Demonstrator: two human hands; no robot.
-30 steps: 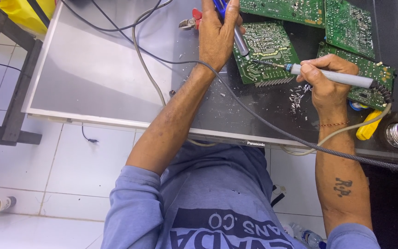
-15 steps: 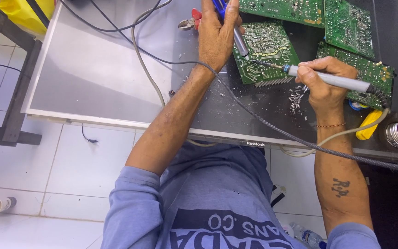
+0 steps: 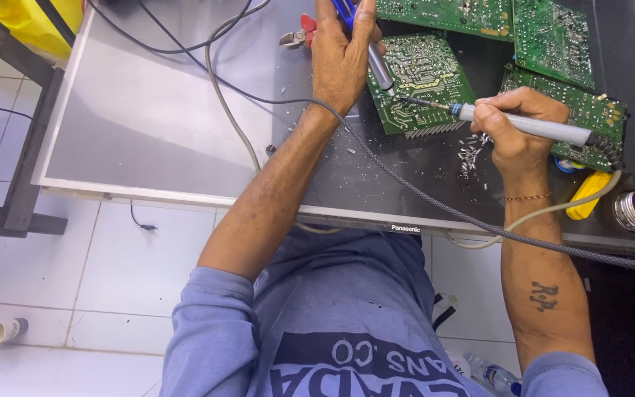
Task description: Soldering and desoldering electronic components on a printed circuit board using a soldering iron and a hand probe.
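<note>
Soldering iron (image 3: 531,126) in right hand (image 3: 519,136), tip on green circuit board (image 3: 420,81).

Our left hand (image 3: 343,59) stretched far forward, back of the hand up, fingers (image 3: 365,22) curled shut in a grip, our right hand (image 3: 516,132) closed in a pen-like hold, wrist bent, both forearms bare, well apart, sleeves at the elbows

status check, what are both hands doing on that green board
Left hand shut on desoldering pump, nozzle on circuit board. Right hand shut on soldering iron, tip at same spot. Solder scraps beside board, nothing blocking.
</note>
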